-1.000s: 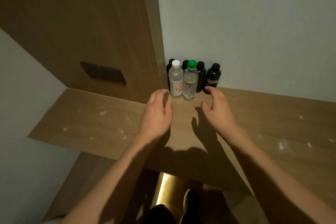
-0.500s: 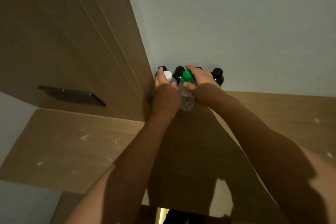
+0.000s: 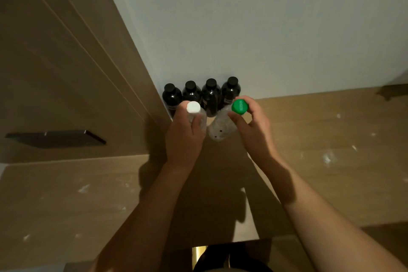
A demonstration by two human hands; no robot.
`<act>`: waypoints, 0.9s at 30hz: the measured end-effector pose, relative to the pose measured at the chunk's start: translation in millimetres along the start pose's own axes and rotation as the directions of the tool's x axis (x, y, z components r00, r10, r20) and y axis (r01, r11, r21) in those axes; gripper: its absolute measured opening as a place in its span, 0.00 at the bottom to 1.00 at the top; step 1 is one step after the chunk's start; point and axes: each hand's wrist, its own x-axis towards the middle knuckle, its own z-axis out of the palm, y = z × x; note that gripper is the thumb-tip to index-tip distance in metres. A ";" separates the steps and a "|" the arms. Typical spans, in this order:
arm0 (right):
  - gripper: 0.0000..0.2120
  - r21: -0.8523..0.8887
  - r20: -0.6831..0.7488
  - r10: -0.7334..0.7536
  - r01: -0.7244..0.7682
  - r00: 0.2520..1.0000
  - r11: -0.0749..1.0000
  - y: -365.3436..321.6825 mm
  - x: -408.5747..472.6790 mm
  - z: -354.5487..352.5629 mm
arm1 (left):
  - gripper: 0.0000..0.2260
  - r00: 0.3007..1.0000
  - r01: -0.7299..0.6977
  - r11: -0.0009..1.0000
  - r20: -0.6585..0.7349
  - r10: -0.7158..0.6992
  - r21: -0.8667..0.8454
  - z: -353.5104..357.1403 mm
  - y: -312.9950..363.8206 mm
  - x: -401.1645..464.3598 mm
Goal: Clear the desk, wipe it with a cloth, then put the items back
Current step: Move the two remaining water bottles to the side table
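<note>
Head view shows me clearing: my left hand grips the white-capped bottle, my right hand pinches the green-capped bottle by the desk corner; next, lift both away.

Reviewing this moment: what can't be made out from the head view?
- Clear white-capped plastic bottle: body hidden by the left hand.
- Four black-capped dark bottles: labels too dark and small.
- Clear green-capped plastic bottle: neck covered by the right hand.
- Whether either clear bottle is lifted.

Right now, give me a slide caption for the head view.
Left hand and right hand grip two clear bottles before four black bottles.
</note>
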 end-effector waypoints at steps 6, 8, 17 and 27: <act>0.17 0.026 -0.183 0.078 -0.075 0.980 0.997 -2.4 -39.6 -59.5 | 0.15 0.995 -0.049 0.993 0.084 0.058 -0.105 24.0 52.0 -15.8; 0.15 0.047 -0.287 0.097 -0.087 0.953 0.995 1.5 -54.6 -82.9 | 0.13 0.983 -0.117 0.983 0.123 0.134 -0.140 35.3 71.1 -25.7; 0.12 0.130 -0.630 0.152 -0.089 0.762 0.988 30.7 -134.0 -207.8 | 0.16 0.869 -0.305 0.940 0.358 0.340 -0.152 119.0 175.9 -84.9; 0.14 0.145 -0.855 0.220 -0.192 0.470 0.971 90.6 -275.2 -384.6 | 0.16 0.667 -0.390 0.845 0.520 0.534 -0.367 246.3 308.6 -230.8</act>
